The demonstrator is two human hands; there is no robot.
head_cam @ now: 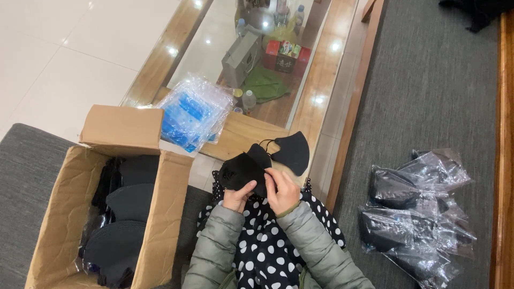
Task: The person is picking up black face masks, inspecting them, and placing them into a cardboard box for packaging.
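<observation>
Grey-green padded puffer jacket sleeves on both arms, quilted seams, olive ribbed cuff showing at right wrist; black fabric with white polka dots over lap; left hand [237, 197], right hand [282, 194] bare, no gloves

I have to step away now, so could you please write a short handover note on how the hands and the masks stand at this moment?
Left hand: gripping a small stack of black masks over the lap.
Right hand: fingers pinching the same stack's edge.
One more black mask lies on the wooden table edge.
Cardboard box on the left holds loose black masks.
Empty clear bags are piled on the table.
Done: several bagged masks lie on the grey surface to the right.
Left: the box is far from empty.
</observation>
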